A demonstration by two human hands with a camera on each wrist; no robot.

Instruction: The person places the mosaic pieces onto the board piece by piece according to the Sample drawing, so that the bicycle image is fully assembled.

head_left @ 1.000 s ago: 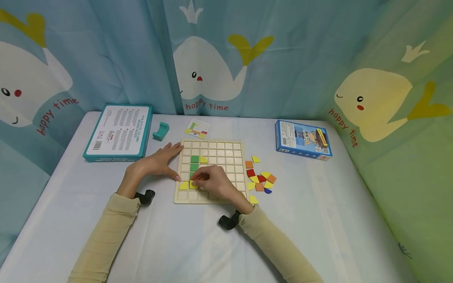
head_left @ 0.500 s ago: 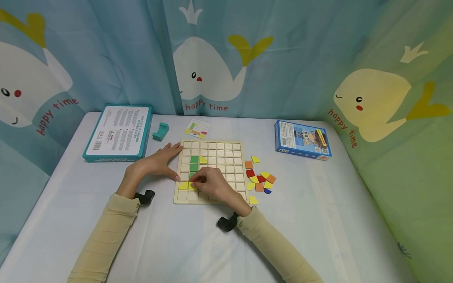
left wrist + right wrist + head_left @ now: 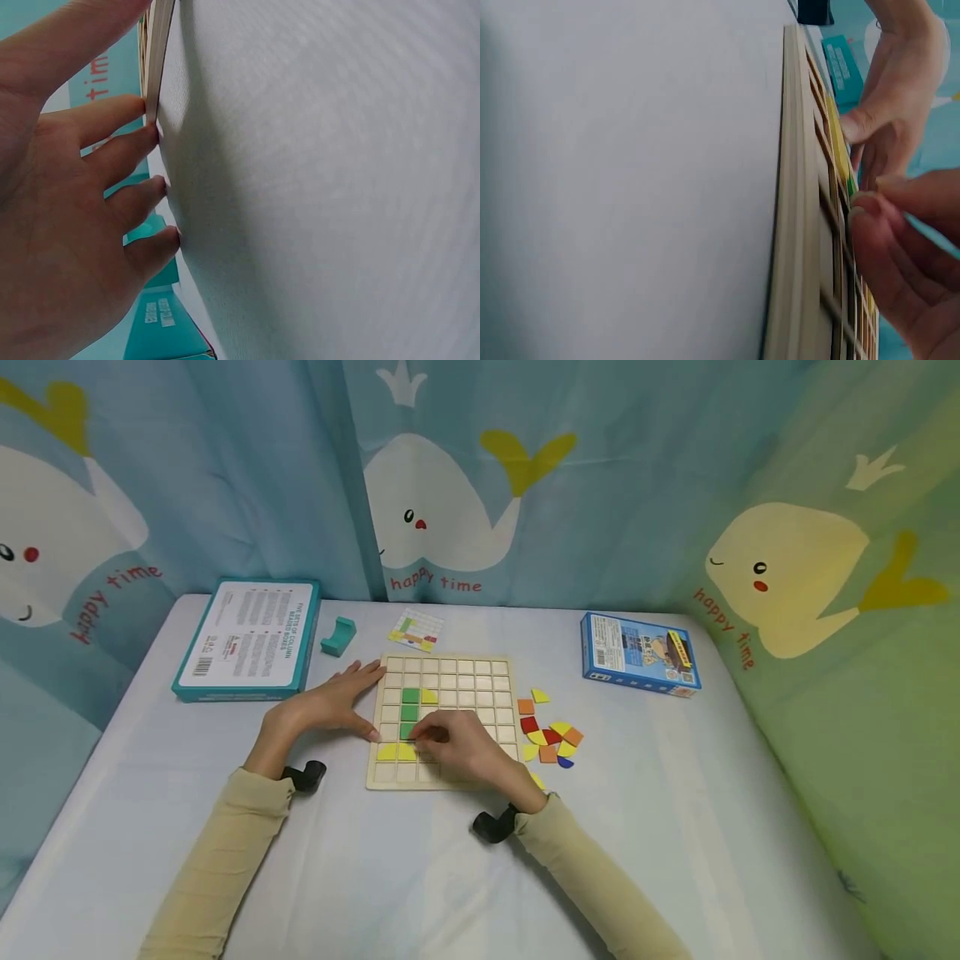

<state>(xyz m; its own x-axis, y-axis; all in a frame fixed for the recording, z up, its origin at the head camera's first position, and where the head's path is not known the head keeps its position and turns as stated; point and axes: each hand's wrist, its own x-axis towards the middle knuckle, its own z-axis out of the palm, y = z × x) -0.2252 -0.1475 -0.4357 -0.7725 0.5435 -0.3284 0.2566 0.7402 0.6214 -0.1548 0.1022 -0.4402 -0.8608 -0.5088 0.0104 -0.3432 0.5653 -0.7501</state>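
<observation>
A square wooden grid board [image 3: 467, 682] lies on the table. My left hand [image 3: 324, 703] rests along its left edge, fingers spread, with the fingertips touching the rim in the left wrist view. Several green square tiles [image 3: 409, 713] fill a column, and a yellow quarter-round tile [image 3: 429, 696] sits beside the top one. Lower down, two yellow tiles [image 3: 386, 752] lie side by side in their cells. My right hand [image 3: 463, 745] is over the lower middle of the board, loosely curled fingertips close to the right-hand yellow tile; no piece shows between them in the right wrist view.
Loose yellow, orange, red and blue tiles [image 3: 548, 754] lie right of the board. Behind it is a pattern card [image 3: 417, 630], with a teal holder [image 3: 339, 637] and a teal box [image 3: 247, 639] to the left. A blue box [image 3: 641, 653] stands at the back right.
My right hand has shifted slightly right, off the second yellow tile, which now shows more fully in its cell. The left hand stays on the board's edge.
</observation>
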